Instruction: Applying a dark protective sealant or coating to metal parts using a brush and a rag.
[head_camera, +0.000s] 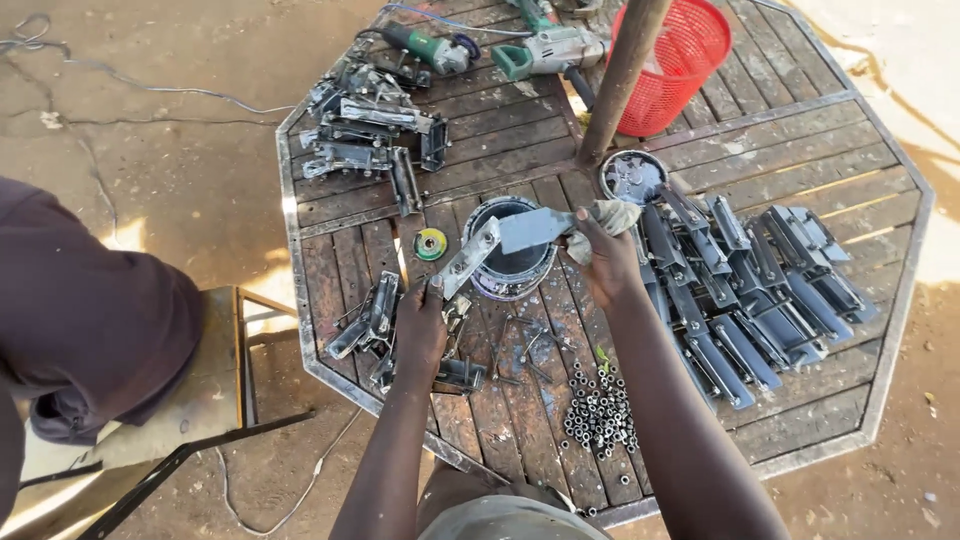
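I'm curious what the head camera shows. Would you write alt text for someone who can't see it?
Seen from above, a person's left hand and right hand, the right one with a rag, hold a long metal bracket over a dark paint can on a wooden slatted table. Rows of dark metal pieces, a pile of small nuts, power tools and a red basket surround them.

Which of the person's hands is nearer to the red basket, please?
Right. The right hand is just below and left of the red basket; the left hand is lower and further left.
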